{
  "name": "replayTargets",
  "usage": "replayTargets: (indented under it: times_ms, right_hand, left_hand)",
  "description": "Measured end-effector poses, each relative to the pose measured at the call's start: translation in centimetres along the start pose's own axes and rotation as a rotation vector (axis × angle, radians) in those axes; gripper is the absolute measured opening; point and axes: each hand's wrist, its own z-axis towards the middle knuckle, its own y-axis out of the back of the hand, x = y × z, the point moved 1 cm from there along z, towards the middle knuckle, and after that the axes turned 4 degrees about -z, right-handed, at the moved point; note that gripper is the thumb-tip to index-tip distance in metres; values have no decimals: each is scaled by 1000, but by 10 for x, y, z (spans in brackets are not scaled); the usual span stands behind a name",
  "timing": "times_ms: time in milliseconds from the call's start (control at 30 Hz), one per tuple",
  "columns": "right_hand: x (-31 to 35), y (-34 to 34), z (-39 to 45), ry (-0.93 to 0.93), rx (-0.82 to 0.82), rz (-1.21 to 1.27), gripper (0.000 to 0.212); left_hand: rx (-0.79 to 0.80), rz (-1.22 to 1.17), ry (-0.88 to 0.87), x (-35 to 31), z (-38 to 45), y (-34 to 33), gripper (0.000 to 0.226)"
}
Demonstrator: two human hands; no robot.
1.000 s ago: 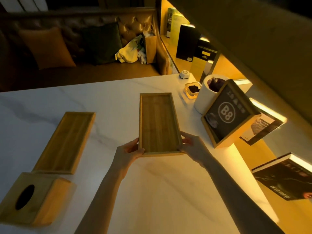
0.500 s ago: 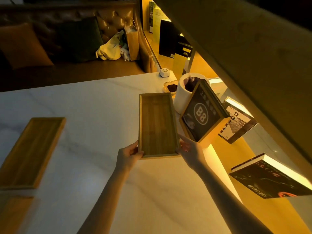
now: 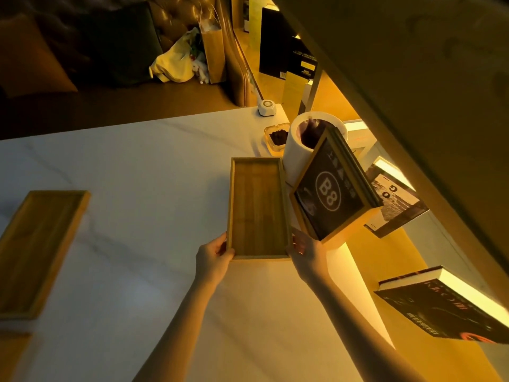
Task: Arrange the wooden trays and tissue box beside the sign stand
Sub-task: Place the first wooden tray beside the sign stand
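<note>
On the white table (image 3: 137, 166), our left hand (image 3: 213, 257) and right hand (image 3: 305, 253) grip the near corners of a wooden tray (image 3: 257, 208), just beside the sign stand (image 3: 327, 194). Pushing further right could knock over the tilted stand.

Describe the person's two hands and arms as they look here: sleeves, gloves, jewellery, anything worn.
Both forearms are bare up to the bottom edge of the picture; no sleeve shows. The left hand and right hand wear no gloves. No watch, bracelet or ring is visible on either, though the dim amber light leaves fine detail on the fingers hard to make out.
</note>
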Motion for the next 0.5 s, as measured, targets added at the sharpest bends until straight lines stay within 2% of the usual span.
replayTargets:
  times_ms: [267,500]
  right_hand:
    - [-14,-8,14,-29,-53,29,36]
    - [-23,-18,16,-6,-116,-65,33]
  left_hand:
    - [-4,11,35,8,10,-10,36]
    - [-26,103,39,17,17,-16,40]
